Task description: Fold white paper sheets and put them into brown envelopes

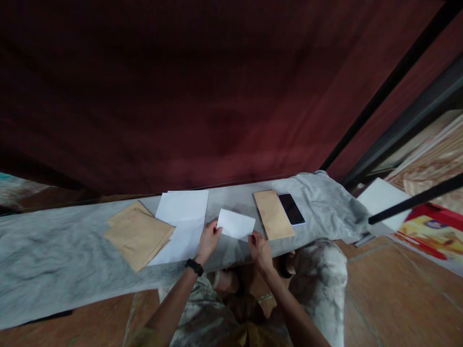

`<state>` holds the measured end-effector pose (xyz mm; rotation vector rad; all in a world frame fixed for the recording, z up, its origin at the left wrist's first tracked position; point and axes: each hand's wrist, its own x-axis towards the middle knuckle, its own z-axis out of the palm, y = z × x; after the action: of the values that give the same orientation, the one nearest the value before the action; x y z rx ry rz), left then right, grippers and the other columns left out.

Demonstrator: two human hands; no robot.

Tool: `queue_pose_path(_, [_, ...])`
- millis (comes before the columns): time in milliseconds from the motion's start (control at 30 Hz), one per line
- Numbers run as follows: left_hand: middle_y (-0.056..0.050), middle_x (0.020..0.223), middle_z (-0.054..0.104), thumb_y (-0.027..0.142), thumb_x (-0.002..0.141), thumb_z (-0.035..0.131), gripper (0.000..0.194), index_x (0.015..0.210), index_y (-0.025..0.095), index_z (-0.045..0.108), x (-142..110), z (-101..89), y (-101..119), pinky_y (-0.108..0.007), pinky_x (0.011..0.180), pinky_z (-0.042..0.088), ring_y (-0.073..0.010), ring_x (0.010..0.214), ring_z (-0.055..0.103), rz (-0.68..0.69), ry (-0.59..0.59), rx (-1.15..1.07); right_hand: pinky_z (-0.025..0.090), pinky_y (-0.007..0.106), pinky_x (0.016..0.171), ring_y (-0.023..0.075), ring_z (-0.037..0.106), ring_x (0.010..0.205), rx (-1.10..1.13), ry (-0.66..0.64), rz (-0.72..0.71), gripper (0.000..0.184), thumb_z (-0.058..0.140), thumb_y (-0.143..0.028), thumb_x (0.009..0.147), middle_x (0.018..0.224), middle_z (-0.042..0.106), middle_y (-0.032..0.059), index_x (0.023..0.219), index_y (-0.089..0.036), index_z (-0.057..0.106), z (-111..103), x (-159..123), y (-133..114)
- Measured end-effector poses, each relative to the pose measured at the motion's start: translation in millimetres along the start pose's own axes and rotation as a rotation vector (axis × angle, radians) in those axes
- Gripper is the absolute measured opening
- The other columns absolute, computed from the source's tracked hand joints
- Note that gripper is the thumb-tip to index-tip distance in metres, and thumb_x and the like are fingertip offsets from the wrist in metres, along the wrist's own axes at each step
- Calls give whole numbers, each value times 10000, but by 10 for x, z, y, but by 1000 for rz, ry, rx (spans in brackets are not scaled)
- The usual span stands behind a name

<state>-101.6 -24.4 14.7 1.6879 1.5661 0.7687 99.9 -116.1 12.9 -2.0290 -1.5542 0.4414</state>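
A folded white paper (236,224) is held just above the grey cloth-covered table (54,255). My left hand (209,239), with a black band on its wrist, pinches the paper's left edge. My right hand (259,245) pinches its lower right corner. To the left lie white sheets (183,219) and a stack of brown envelopes (138,235). A single brown envelope (273,214) lies just right of the paper.
A black phone (291,208) rests beside the single envelope. A dark red curtain (181,96) hangs behind the table. A white sheet (383,200) and a black bar (415,198) are at the right, over a tiled floor (390,299).
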Motion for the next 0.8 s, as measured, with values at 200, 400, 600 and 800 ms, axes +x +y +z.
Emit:
queue_pose_path(200, [-26,822,684,191,861,592,304,1157,184,661,22,-4,84,-269,762,450,-173,769,618,-31,-11,123,481,276,705,211,720,782,-74,16,84,334,463,-256,967,931,758,92,1273,-156,554,61,-1,-41])
queue_pose_path(400, [-64,953,706,195,881,597,314,1189,200,655,32,-18,194,-281,843,450,-204,921,634,-49,-46,257,517,355,752,269,736,792,-229,86,38,547,422,-258,967,971,752,167,1481,-83,355,140,1,-68])
queue_pose_path(600, [-98,1011,706,196,911,556,337,1238,163,629,18,-19,237,-292,861,445,-216,952,629,-35,-80,346,525,384,812,271,719,855,-258,110,-37,573,371,-231,970,1057,727,201,1511,-56,299,188,-14,-40])
queue_pose_path(800, [-93,1008,709,209,917,553,329,1235,176,632,14,-13,245,-288,842,444,-216,950,637,-47,-80,380,510,376,851,256,695,932,-275,108,-59,503,362,-210,984,1119,708,182,1472,-88,375,213,-19,-17])
